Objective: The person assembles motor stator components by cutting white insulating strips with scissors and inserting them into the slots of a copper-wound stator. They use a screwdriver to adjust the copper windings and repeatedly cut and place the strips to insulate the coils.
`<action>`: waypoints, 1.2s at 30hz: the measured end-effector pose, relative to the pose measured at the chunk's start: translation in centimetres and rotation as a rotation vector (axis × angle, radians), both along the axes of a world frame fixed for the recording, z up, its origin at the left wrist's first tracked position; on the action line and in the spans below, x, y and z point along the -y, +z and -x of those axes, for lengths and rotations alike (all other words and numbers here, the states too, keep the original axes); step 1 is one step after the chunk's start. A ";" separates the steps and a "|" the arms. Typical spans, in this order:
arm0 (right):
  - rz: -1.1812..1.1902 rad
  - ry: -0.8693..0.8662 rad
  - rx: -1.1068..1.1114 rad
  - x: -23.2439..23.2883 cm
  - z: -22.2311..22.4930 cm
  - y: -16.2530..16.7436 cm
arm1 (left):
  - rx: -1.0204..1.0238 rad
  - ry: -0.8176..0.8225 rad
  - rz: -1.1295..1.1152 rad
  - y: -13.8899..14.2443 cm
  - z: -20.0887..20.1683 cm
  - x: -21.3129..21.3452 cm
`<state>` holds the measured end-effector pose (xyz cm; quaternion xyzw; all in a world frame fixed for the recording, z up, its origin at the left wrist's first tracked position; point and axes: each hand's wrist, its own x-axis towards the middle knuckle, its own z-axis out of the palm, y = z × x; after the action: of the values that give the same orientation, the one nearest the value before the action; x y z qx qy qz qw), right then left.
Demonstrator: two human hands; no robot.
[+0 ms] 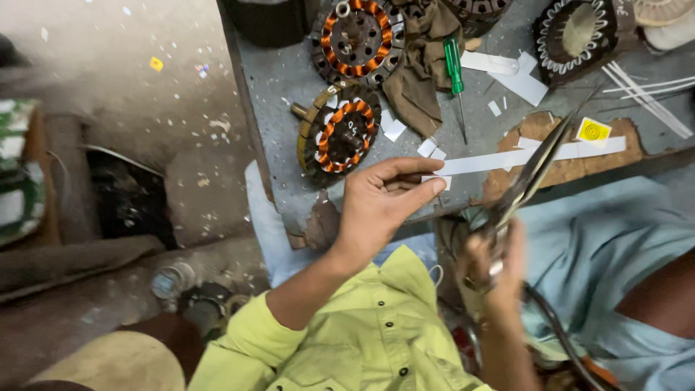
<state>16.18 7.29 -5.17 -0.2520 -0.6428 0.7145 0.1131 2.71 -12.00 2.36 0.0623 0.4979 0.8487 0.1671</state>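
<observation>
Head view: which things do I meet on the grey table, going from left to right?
Lower copper-wound stator → brown cloth → green screwdriver → long white paper strip held by the left hand → white-wound stator.

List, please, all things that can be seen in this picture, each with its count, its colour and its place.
paper strip: one, white, long, held at its left end, lying across the bench edge
scissors: one pair, dark metal, blurred, blades pointing up and right
motor stators with copper windings: two, orange and dark, left part of the bench
stator with pale windings: one, dark, top right
screwdriver: one, green handle, middle of the bench
cloth: one, brown, beside the screwdriver
paper scraps: several, white, scattered on the bench
sticker: one, yellow, right
workbench: one, grey
left hand: pinches the strip end
right hand: grips the scissors
</observation>
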 end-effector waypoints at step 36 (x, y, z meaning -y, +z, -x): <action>-0.425 0.197 0.061 -1.6 4.8 4.4 | -0.084 -0.042 0.128 -0.9 0.8 1.8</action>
<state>11.41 8.91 -0.74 -0.1799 -0.8034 0.5628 0.0739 1.95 -13.84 1.47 0.0973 0.5565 0.8080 0.1676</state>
